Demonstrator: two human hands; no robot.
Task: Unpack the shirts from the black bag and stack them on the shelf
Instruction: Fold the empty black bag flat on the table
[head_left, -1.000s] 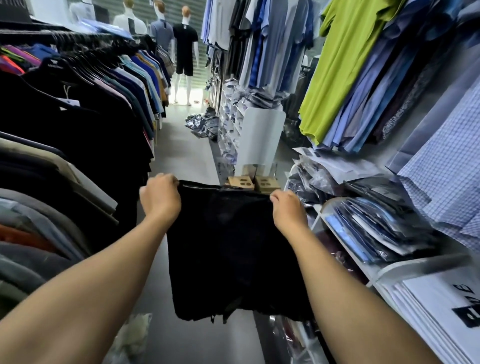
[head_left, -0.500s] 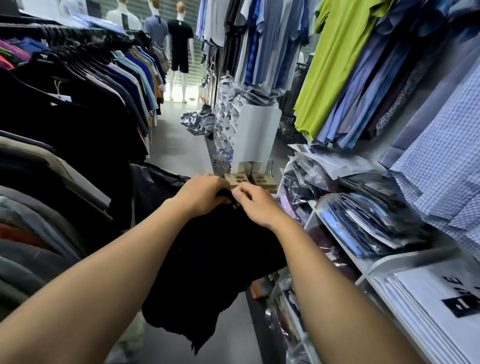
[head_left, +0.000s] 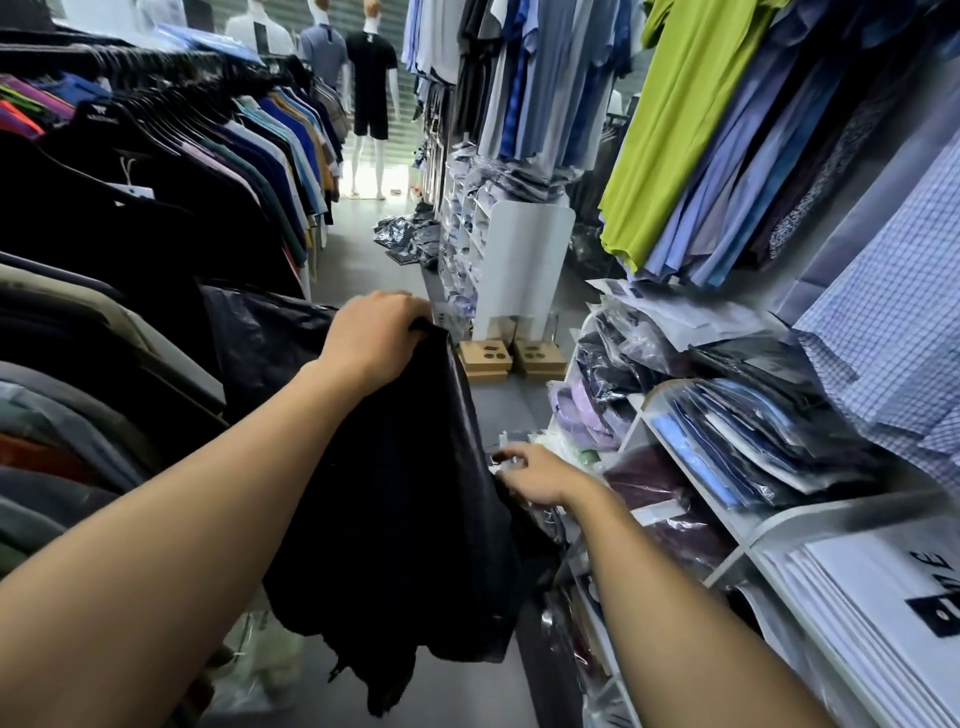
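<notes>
- Bag (head_left: 415, 519) work: hold the mouth high and steady so the plastic hangs free, then draw one packed shirt out flat, lest the thin film tear or the pile spill.
- Left hand (head_left: 374, 338) is closed around the bunched top edge of the bag, which hangs in the aisle just beside the shelf (head_left: 779, 525).
- Right hand (head_left: 535, 473) is loosely open, fingers spread at the bag's right side, touching clear-wrapped shirts (head_left: 530, 441); whether it grips one I cannot tell.
</notes>
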